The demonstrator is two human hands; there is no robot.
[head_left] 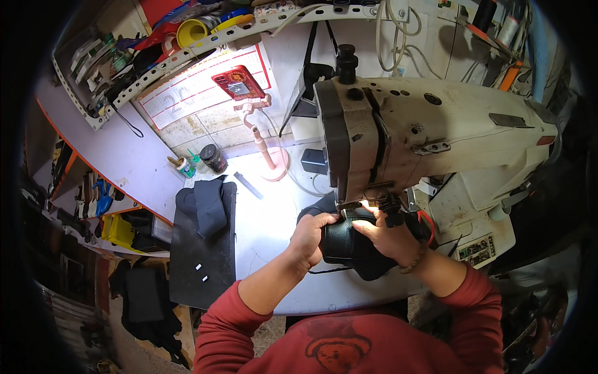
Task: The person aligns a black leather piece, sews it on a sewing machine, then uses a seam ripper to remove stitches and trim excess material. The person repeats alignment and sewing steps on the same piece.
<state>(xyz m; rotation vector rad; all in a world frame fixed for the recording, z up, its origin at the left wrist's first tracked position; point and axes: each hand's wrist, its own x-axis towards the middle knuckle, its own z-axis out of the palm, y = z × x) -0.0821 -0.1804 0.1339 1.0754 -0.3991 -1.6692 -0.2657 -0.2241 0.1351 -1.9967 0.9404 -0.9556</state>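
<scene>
A black leather piece with a stitched seam lies under the head of a large, worn, cream sewing machine. My left hand grips its left edge, thumb on top and the other fingers mostly hidden. On the right side, my right hand holds the same piece, its thumb pressed on the leather close to the presser foot. Bright lamplight falls where the leather meets the machine. Darker, softer material hangs below the piece toward me. The needle itself is too small to make out.
Left on the white table are a black mat and folded dark fabric. Behind stand a pink phone stand with a red phone, a dark jar and a small black box. Thread spools sit at upper right.
</scene>
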